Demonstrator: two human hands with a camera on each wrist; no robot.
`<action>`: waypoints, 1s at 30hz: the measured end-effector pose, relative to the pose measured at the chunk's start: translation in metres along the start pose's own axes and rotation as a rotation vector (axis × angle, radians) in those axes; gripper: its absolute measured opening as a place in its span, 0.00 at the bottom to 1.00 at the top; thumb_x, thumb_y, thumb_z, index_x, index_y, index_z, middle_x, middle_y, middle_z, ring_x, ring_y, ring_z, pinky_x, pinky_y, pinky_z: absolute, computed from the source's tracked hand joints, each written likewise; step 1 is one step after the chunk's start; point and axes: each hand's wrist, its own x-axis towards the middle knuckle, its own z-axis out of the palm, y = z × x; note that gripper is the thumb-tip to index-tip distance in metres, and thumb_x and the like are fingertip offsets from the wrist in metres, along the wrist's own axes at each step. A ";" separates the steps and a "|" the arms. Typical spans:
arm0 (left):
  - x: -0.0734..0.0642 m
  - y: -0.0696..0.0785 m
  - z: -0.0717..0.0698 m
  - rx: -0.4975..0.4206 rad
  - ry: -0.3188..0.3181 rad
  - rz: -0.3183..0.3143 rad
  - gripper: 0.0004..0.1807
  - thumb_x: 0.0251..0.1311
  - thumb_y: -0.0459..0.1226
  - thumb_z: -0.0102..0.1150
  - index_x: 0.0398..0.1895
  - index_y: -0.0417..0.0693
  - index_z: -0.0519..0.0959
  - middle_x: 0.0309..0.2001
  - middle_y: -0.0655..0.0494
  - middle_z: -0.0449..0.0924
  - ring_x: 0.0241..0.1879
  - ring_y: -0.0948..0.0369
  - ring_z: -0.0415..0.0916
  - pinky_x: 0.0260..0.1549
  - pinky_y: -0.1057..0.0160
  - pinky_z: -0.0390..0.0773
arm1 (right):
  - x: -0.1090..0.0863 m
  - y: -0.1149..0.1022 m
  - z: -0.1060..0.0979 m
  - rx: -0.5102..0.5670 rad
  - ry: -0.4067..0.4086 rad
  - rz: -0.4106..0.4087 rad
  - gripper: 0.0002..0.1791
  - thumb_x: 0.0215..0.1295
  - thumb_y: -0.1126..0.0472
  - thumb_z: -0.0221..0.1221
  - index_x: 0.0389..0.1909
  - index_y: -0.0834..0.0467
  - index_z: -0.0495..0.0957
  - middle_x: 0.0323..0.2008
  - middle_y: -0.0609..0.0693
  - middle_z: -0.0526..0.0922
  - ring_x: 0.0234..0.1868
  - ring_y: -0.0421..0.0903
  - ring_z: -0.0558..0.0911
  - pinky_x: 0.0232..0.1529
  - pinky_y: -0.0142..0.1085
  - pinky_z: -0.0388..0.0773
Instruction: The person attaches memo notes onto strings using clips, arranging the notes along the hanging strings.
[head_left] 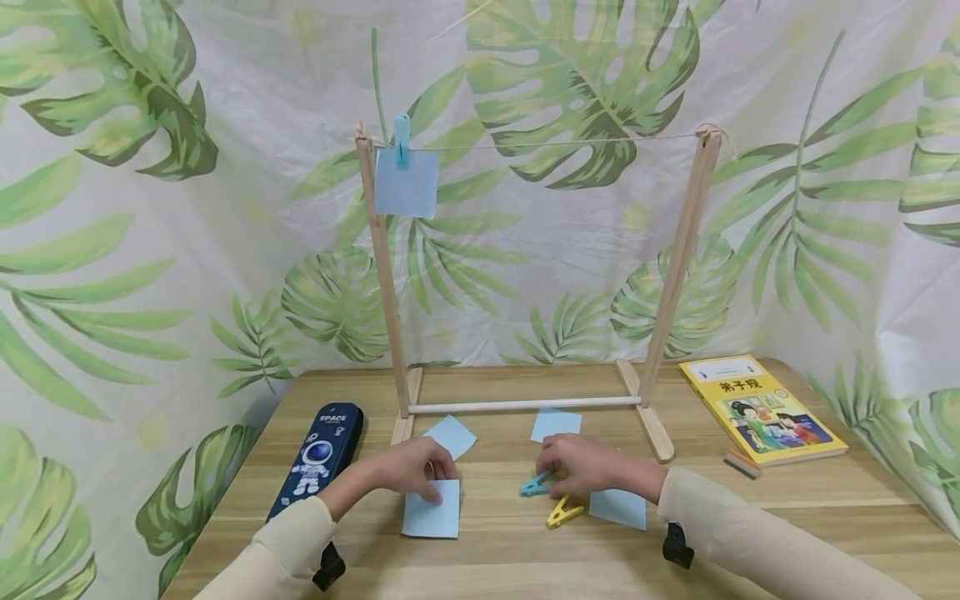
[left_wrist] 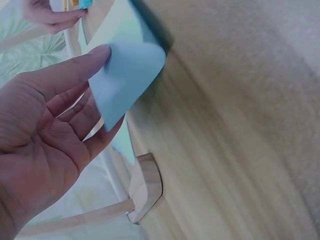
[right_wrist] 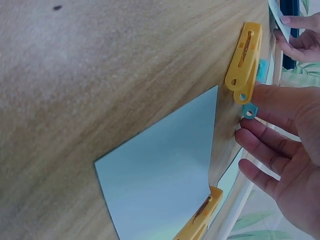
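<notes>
- Head view: bright, even, diffuse light, with soft-edged shadows on the wood-grain tabletop (head_left: 498, 571)
- Creases in the leaf-printed cloth backdrop (head_left: 555, 221) show as gentle grey shading, its far right nearly white
- Detail holds up fairly well there (the word SPACE on the astronaut pencil case (head_left: 317, 454) is legible)
- Left wrist view: dimmer, hazy and soft, whitish at the upper right, with a dark blurred shadow beside the blue paper sheet (left_wrist: 127, 75)
- Right wrist view: pale glare at upper left, the upper yellow clothespin (right_wrist: 244, 57) reasonably crisp
</notes>
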 end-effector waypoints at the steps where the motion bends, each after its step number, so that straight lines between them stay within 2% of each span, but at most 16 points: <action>1: 0.000 0.000 -0.001 -0.006 0.004 0.004 0.11 0.52 0.27 0.74 0.39 0.41 0.86 0.35 0.54 0.86 0.34 0.69 0.78 0.36 0.71 0.79 | 0.000 0.000 0.000 0.002 0.003 -0.003 0.10 0.57 0.62 0.74 0.40 0.55 0.87 0.34 0.43 0.79 0.35 0.36 0.75 0.38 0.26 0.73; 5: -0.002 0.000 -0.008 -0.033 0.006 -0.010 0.06 0.55 0.25 0.71 0.34 0.40 0.86 0.33 0.53 0.87 0.33 0.68 0.78 0.34 0.71 0.80 | 0.001 0.000 0.000 0.005 0.013 -0.019 0.10 0.58 0.63 0.73 0.41 0.56 0.86 0.34 0.44 0.80 0.35 0.36 0.75 0.38 0.26 0.73; 11: -0.003 0.002 -0.014 -0.054 -0.019 -0.026 0.04 0.57 0.25 0.70 0.32 0.40 0.86 0.32 0.53 0.86 0.32 0.68 0.76 0.33 0.71 0.79 | 0.002 -0.003 -0.004 -0.002 0.027 -0.048 0.10 0.61 0.64 0.70 0.43 0.58 0.86 0.38 0.47 0.83 0.40 0.39 0.80 0.42 0.28 0.77; 15: -0.004 0.003 -0.016 -0.043 -0.026 -0.021 0.04 0.57 0.26 0.70 0.32 0.41 0.86 0.31 0.56 0.85 0.30 0.70 0.75 0.32 0.71 0.78 | 0.004 -0.006 -0.008 -0.013 0.044 -0.079 0.10 0.61 0.64 0.70 0.43 0.60 0.86 0.39 0.49 0.84 0.40 0.42 0.81 0.42 0.30 0.78; 19: -0.004 0.007 -0.021 -0.019 -0.016 -0.029 0.03 0.57 0.27 0.70 0.31 0.42 0.87 0.30 0.58 0.85 0.30 0.71 0.75 0.32 0.71 0.78 | 0.005 -0.006 -0.012 -0.033 0.052 -0.078 0.11 0.61 0.65 0.70 0.44 0.60 0.86 0.40 0.49 0.85 0.41 0.41 0.82 0.42 0.29 0.79; 25: -0.004 0.005 -0.032 -0.046 0.081 0.034 0.01 0.60 0.27 0.69 0.33 0.38 0.86 0.31 0.53 0.86 0.30 0.70 0.75 0.33 0.71 0.79 | 0.006 -0.003 -0.018 -0.040 0.081 -0.111 0.11 0.63 0.66 0.68 0.46 0.61 0.86 0.41 0.51 0.85 0.40 0.46 0.84 0.40 0.29 0.79; 30: -0.004 0.010 -0.040 -0.096 0.196 0.025 0.02 0.61 0.28 0.68 0.36 0.37 0.86 0.34 0.50 0.86 0.32 0.67 0.78 0.34 0.70 0.81 | 0.007 -0.001 -0.024 -0.037 0.127 -0.128 0.12 0.65 0.66 0.67 0.48 0.63 0.85 0.43 0.54 0.84 0.41 0.49 0.84 0.42 0.35 0.83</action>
